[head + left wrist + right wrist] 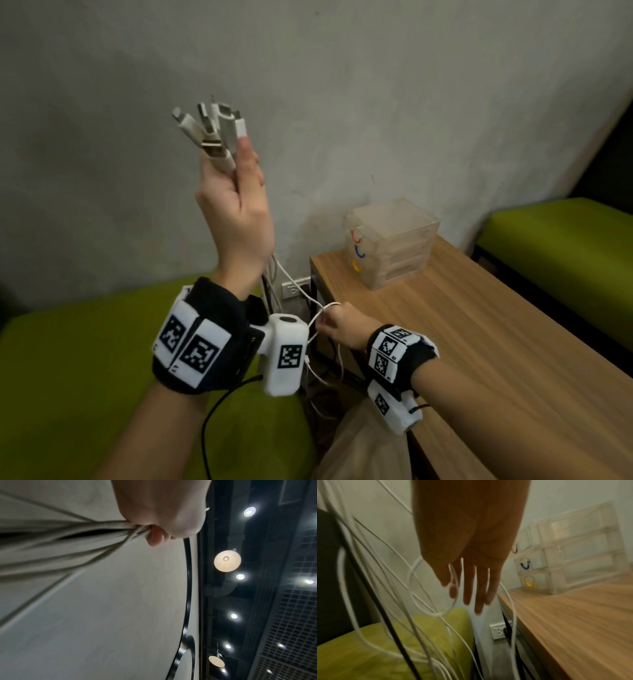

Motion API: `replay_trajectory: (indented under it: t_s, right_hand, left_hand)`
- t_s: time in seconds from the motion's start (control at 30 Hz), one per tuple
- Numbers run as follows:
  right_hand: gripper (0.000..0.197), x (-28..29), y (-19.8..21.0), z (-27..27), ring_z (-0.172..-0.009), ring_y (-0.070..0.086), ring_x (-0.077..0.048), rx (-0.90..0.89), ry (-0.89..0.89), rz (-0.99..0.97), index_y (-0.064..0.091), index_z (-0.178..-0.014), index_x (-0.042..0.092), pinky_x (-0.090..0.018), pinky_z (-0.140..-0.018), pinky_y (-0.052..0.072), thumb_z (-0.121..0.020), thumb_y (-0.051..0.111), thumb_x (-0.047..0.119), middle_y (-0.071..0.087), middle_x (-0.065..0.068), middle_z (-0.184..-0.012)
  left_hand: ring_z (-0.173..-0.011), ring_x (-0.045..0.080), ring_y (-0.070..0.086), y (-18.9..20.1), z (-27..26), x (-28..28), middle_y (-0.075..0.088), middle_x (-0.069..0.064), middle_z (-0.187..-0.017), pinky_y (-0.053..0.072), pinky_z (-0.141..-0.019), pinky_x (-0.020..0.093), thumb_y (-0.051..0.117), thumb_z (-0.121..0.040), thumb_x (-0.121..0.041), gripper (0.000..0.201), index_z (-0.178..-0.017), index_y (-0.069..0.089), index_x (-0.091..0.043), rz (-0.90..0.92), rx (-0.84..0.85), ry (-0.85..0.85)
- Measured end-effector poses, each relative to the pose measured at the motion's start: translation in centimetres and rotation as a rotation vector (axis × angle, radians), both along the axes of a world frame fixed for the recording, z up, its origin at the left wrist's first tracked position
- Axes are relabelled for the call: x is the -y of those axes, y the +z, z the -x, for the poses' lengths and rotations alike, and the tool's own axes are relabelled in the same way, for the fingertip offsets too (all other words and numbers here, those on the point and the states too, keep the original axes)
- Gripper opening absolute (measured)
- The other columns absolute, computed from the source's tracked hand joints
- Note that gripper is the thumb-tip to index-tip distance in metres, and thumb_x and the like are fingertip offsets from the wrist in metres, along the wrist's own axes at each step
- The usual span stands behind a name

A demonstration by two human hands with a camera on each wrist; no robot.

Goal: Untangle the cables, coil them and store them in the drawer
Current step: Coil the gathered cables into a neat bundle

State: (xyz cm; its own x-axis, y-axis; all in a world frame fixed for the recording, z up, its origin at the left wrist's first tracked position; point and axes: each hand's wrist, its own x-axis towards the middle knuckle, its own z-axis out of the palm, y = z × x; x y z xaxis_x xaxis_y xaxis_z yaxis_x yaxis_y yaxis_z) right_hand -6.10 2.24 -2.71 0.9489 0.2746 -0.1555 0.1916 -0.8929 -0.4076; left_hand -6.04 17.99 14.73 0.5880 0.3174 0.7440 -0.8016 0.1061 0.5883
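A grey wall (376, 85) fills the background, with a green cushioned seat (68, 377) below on the left and another green seat (565, 246) at the far right. Between them a wooden surface (496, 359) is seen, running from the wall toward the viewer. At its far end, close to the wall, a clear plastic drawer unit (394, 240) stands on the surface, its three drawers closed and marked by red, blue and yellow handles. A wall socket (295, 289) is set low on the wall, between the left seat and the surface.

The left hand (236, 212) is raised high in front of the wall, its fingers curled round a bundle of white cables (270, 284). The plug ends (212, 130) stick up out of the top of the fist, fanned apart, while the cords hang down from beneath the hand past the wrist. In the left wrist view, the cords (68, 536) are seen gathered tight under the curled fingers.

The right hand (337, 325) is held lower, just beside the near edge of the surface, among the hanging cords. In the right wrist view, its fingers (469, 585) are stretched out nearly straight and slightly spread, and a thin white loop (433, 588) passes between thumb and forefinger; whether it is pinched cannot be told through the blur. More loose cords (368, 574) trail down over the left seat.
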Motion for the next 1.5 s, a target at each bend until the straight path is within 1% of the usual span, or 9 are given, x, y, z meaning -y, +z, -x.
replay_trajectory:
  t_s: [0.13, 0.23, 0.43, 0.57, 0.73, 0.87, 1.0, 1.17, 1.5]
  right_hand:
    - [0.03, -0.7, 3.8, 0.3, -0.084, 0.065, -0.024, 0.109, 0.038, 0.032, 0.066, -0.097, 0.009, -0.035, -0.075, 0.054, -0.086, 0.057, 0.035, 0.069, -0.01, -0.092]
    - [0.03, -1.9, 6.6, 1.1, -0.089, 0.062, -0.017, 0.414, 0.043, -0.445, 0.061, -0.103, 0.009, -0.034, -0.082, 0.051, -0.079, 0.051, 0.025, 0.066, -0.001, -0.097]
    - [0.036, -4.8, 7.5, 2.7, -0.08, 0.061, -0.015, 0.389, 0.002, -0.823, 0.05, -0.107, -0.005, -0.035, -0.074, 0.048, -0.09, 0.041, 0.024, 0.063, -0.028, -0.097]
    - [0.046, -5.1, 7.1, 2.7, -0.075, 0.057, -0.04, 0.56, -0.038, -0.815, 0.051, -0.107, -0.002, -0.046, -0.067, 0.043, -0.092, 0.033, 0.038, 0.061, -0.029, -0.086]
    - [0.043, -4.7, 7.5, 2.9, -0.088, 0.063, -0.022, 0.64, -0.065, -0.813, 0.05, -0.121, 0.002, -0.033, -0.074, 0.05, -0.093, 0.034, 0.03, 0.065, -0.009, -0.099]
    - [0.041, -4.0, 7.8, 2.4, -0.109, 0.056, -0.023, 0.667, -0.044, -0.752, 0.047, -0.127, -0.003, -0.025, -0.092, 0.045, -0.092, 0.035, 0.014, 0.061, -0.019, -0.116]
    - [0.041, -3.9, 7.0, 2.3, -0.083, 0.063, -0.033, 0.598, -0.037, -0.759, 0.053, -0.113, 0.001, -0.045, -0.074, 0.051, -0.093, 0.033, 0.03, 0.065, -0.024, -0.092]
    - [0.037, -2.7, 3.7, 2.9, -0.061, 0.048, -0.014, 0.526, -0.034, -0.657, 0.051, -0.095, -0.003, -0.03, -0.061, 0.034, -0.095, 0.035, 0.03, 0.055, -0.016, -0.071]
    - [0.026, 1.4, -0.9, 3.5, -0.058, 0.05, -0.001, 0.35, -0.048, -0.444, 0.047, -0.07, 0.022, -0.014, -0.057, 0.033, -0.096, 0.044, 0.016, 0.052, 0.002, -0.061]
  left_hand:
    - [-0.042, 0.025, 0.036, -2.9, -0.7, 1.3, 0.037, -0.007, -0.05, 0.031, -0.043, 0.043, 0.038, -0.087, -0.05, 0.029, -0.069, 0.038, -0.027, -0.233, -0.134, 0.038]
    - [-0.042, 0.02, 0.039, -5.3, -1.0, 2.2, 0.04, -0.008, -0.048, 0.034, -0.045, 0.041, 0.038, -0.086, -0.05, 0.027, -0.071, 0.04, -0.029, -0.266, -0.224, -0.037]
    - [-0.037, 0.003, 0.024, -4.6, -0.5, 3.5, 0.032, -0.013, -0.045, 0.021, -0.038, 0.019, 0.039, -0.097, -0.027, 0.031, -0.069, 0.035, -0.015, -0.081, -0.332, -0.414]
    - [-0.039, 0.004, 0.027, -3.5, -0.1, 3.4, 0.034, -0.012, -0.048, 0.024, -0.04, 0.018, 0.038, -0.095, -0.022, 0.027, -0.07, 0.035, -0.012, -0.018, -0.277, -0.551]
    - [-0.07, 0.015, 0.066, -5.0, 0.8, 3.4, 0.072, -0.002, -0.075, 0.05, -0.071, 0.022, 0.048, -0.092, -0.023, 0.011, -0.09, 0.052, -0.012, -0.215, -0.332, -0.565]
    - [-0.071, 0.01, 0.065, -6.1, 1.1, 3.5, 0.067, -0.005, -0.062, 0.049, -0.075, 0.019, 0.042, -0.094, -0.027, 0.034, -0.065, 0.06, -0.026, -0.37, -0.305, -0.499]
    - [-0.059, 0.013, 0.06, -5.6, 0.8, 3.9, 0.058, -0.009, -0.049, 0.048, -0.073, 0.025, 0.034, -0.093, -0.034, 0.036, -0.061, 0.047, -0.027, -0.305, -0.323, -0.31]
    - [-0.034, 0.002, 0.024, -2.5, 0.3, 3.3, 0.03, -0.012, -0.038, 0.028, -0.035, 0.015, 0.03, -0.1, -0.022, 0.036, -0.065, 0.033, -0.015, -0.082, -0.372, -0.395]
    - [-0.034, 0.0, 0.024, -1.8, 0.3, 1.9, 0.033, -0.014, -0.042, 0.022, -0.034, 0.014, 0.03, -0.1, -0.015, 0.024, -0.08, 0.043, -0.019, -0.067, -0.25, -0.369]
